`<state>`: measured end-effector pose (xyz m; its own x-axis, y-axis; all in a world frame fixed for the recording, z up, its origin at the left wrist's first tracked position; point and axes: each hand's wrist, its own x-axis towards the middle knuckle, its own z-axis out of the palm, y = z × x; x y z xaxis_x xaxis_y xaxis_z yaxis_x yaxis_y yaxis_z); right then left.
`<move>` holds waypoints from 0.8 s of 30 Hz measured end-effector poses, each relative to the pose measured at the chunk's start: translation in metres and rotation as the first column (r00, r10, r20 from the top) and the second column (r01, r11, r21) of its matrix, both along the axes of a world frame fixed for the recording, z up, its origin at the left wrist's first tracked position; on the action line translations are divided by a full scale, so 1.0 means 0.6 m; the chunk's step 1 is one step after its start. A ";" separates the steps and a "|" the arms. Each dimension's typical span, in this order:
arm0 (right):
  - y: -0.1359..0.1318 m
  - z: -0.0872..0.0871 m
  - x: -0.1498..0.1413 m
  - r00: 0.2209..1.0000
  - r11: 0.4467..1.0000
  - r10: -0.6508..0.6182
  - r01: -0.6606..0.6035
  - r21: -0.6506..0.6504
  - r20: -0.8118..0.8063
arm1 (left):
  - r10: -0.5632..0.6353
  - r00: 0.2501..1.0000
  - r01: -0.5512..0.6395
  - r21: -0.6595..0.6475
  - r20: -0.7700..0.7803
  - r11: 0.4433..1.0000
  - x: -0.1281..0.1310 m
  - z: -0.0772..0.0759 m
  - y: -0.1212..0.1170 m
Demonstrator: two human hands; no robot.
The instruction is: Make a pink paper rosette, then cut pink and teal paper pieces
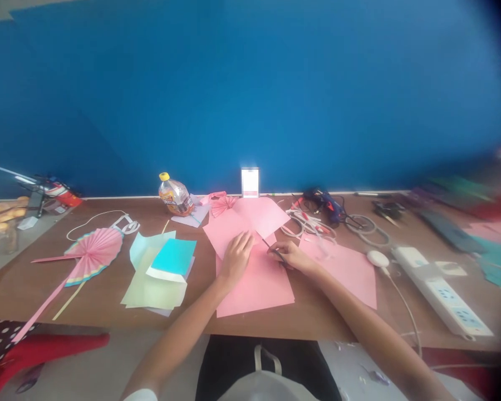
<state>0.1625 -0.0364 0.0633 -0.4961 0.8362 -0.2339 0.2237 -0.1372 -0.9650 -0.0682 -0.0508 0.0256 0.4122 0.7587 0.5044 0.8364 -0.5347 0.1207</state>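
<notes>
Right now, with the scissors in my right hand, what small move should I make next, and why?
Perhaps make one short, careful snip: the right hand holds the scissors with their tip over pink paper, and the left hand rests there, likely steadying it.

You work at a desk (pixel 100 303) against a blue wall (pixel 250 89), in what looks like an improvised craft corner; whether home or workshop, the view cannot tell. Pink sheets (pixel 254 289), scissors (pixel 280 257) and a pleated fan (pixel 100 250) point to papercraft, while a bottle (pixel 174 196), cables (pixel 311 224) and a power strip (pixel 445 292) share the surface.
</notes>
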 end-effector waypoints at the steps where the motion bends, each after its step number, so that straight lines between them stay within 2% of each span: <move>1: -0.001 0.003 0.002 1.000 1.000 0.004 -0.004 -0.010 -0.001 | -0.012 1.000 0.012 -0.011 0.003 1.000 0.000 0.000 -0.003; 10: -0.015 0.010 -0.007 1.000 0.996 0.013 -0.015 -0.089 -0.025 | -0.070 0.997 0.071 -0.072 0.020 0.995 0.003 0.004 -0.021; 15: -0.015 0.006 -0.010 1.000 0.997 0.005 -0.005 -0.075 -0.008 | -0.075 0.994 0.082 -0.089 0.078 0.993 -0.001 0.009 -0.014; 24: -0.015 0.005 -0.013 1.000 0.998 -0.022 0.023 -0.053 0.022 | -0.095 0.990 0.108 -0.126 0.109 0.986 -0.001 -0.001 -0.011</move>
